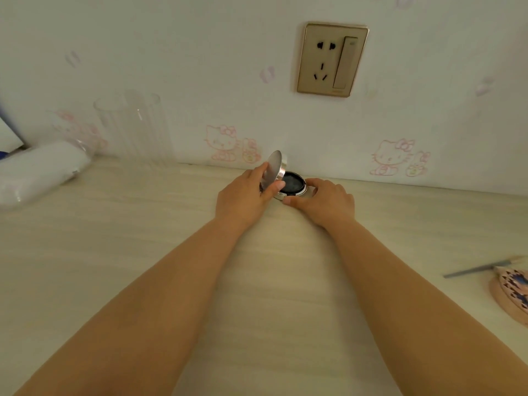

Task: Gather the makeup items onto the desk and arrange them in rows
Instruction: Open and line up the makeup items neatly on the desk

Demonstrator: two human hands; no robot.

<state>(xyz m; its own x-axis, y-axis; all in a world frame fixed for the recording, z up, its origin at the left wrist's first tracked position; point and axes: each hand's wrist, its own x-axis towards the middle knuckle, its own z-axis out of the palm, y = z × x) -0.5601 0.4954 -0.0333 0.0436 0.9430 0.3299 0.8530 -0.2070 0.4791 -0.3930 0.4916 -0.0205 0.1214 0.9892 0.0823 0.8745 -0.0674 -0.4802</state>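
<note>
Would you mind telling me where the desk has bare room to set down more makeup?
The broad desk is bare between the forearms, and left of them up to the white roll. Crowded spots: the open compact under both hands by the wall, and the right edge with the brush and pouch.

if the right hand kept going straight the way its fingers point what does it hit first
The right hand points up and left at the compact's base, which its fingers already hold. Past that stands the raised lid, gripped by the left hand; depth between them is unclear.
</note>
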